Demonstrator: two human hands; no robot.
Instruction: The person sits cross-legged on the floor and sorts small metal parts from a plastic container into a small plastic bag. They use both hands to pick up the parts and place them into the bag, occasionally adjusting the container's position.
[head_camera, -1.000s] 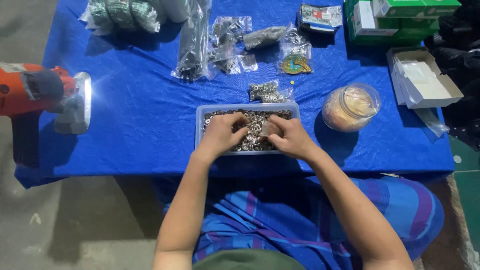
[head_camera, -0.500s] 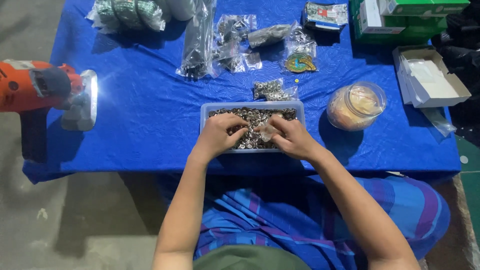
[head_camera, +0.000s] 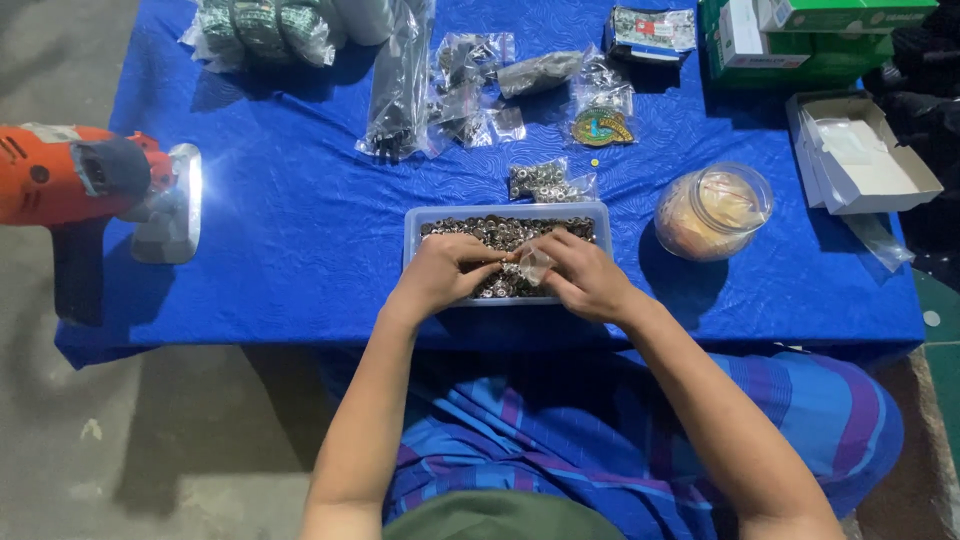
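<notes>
Over the clear tray (head_camera: 410, 232) of small metal parts (head_camera: 480, 228) at centre surface (head_camera: 300, 230), a small clear bag (head_camera: 537, 264) is pinched between left hand (head_camera: 445, 272) and right hand (head_camera: 585, 278), each grip closed on it; parts could be spilled past the 6 o'clock edge if the bag slips.

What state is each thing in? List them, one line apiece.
Plastic tray: open-topped, filled with small metal rings.
Small clear bag: pinched between both hands over the tray.
Left hand: over the tray, fingers on the bag.
Right hand: over the tray, gripping the bag.
Clear jar: lying tilted, lidded.
White cardboard box: open.
Work lamp: lit.
</notes>
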